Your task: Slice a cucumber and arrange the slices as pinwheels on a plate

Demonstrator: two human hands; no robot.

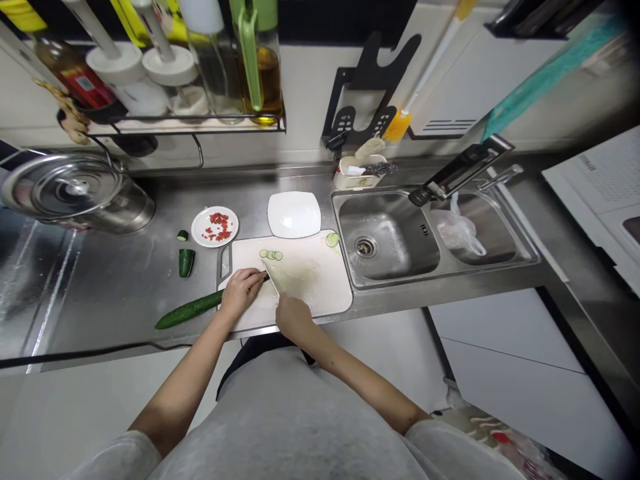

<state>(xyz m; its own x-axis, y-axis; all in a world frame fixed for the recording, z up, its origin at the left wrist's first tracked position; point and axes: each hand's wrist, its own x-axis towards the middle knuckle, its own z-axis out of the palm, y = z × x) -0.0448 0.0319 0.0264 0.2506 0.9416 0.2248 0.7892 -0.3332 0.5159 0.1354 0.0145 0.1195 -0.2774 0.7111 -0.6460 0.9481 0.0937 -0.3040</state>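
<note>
My left hand (242,291) is closed over the right end of a long cucumber (189,311), which lies partly on the white cutting board (320,300) and sticks out to the left. In my right hand (294,319) is the handle of a kitchen knife (273,277), its blade against the cucumber's cut end beside my left fingertips. Several thin cucumber slices (271,255) lie in a short row just beyond the blade. More slices (332,239) rest at the board's far right corner. The part of the cucumber under my left hand is hidden.
Beyond the board stand an empty white dish (294,215) and a plate (199,233) of chopped red pieces. Cucumber chunks (186,263) lie left of the board. A steel pot (120,207) is far left, a double sink (387,233) right. A bottle rack (190,125) overhangs the back.
</note>
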